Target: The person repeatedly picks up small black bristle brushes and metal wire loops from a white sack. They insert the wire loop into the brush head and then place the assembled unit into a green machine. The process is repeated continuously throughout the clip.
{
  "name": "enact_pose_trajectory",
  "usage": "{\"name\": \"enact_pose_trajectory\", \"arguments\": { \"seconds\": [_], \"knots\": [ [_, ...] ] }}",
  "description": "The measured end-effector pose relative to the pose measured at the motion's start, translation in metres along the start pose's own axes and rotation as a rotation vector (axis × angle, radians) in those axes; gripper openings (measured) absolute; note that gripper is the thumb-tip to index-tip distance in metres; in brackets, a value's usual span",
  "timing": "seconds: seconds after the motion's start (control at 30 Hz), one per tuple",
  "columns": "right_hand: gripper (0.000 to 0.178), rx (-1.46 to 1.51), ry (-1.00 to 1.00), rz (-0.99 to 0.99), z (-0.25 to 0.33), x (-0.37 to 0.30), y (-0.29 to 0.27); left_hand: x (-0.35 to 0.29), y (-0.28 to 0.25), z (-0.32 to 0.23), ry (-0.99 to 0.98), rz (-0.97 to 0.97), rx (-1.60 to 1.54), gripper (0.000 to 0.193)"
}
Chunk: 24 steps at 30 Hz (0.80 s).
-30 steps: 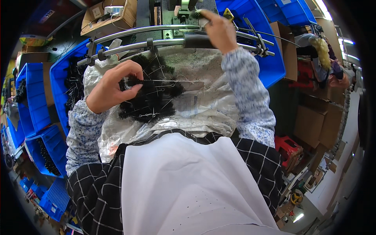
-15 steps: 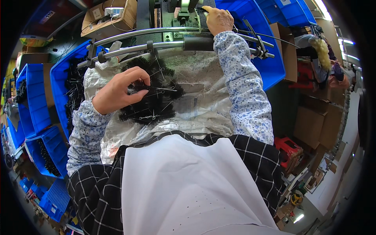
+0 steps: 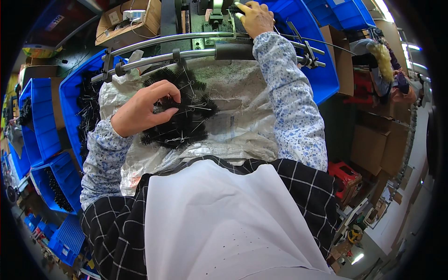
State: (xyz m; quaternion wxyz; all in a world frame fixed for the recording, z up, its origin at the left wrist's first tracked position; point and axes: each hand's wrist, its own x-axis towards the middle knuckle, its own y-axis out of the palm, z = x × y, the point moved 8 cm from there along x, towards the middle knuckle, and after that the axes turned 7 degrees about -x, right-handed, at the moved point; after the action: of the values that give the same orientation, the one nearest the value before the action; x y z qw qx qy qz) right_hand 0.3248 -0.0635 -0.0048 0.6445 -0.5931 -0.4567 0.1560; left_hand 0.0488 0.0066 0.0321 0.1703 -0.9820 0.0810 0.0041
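Left fingers [image 3: 162, 87] nearer, parted, seemingly empty; brush stem [image 3: 196, 107] just right, running left-right. Right hand [image 3: 258, 21] top centre, hold unclear.

The brushes [image 3: 189, 122] lie in a loose heap on a pale, crumpled sheet [image 3: 247, 107]. Their black, dense bristles merge into one dark mass, so the number is hard to tell. Thin, bright wire stems show at various angles, several ending in a small round loop; one near the heap's right edge points rightward, and wires meet close to the lower edge. The left grip [image 3: 145, 107] covers part of the heap's left side; whether it pinches a brush cannot be told. Another dark brush [image 3: 233, 8], partly hidden, sits well apart from the heap, at the fingertips of the right grip [image 3: 256, 19].
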Motion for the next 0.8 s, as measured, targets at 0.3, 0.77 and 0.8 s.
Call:
{"name": "enact_pose_trajectory", "arguments": {
  "seconds": [0.3,0.77,0.8],
  "knots": [
    [0.039,0.062,0.185,0.022,-0.024,-0.02,0.021,-0.001,-0.005,0.003,-0.017,-0.013,0.004,0.022],
    [0.034,0.027,0.155,0.129,0.046,-0.003,0.01,-0.001,-0.01,-0.005,-0.052,-0.033,0.043,0.023],
    [0.035,0.021,0.153,0.097,0.041,-0.004,0.009,-0.002,-0.011,-0.004,-0.067,-0.039,0.031,0.024]
  ]
}}
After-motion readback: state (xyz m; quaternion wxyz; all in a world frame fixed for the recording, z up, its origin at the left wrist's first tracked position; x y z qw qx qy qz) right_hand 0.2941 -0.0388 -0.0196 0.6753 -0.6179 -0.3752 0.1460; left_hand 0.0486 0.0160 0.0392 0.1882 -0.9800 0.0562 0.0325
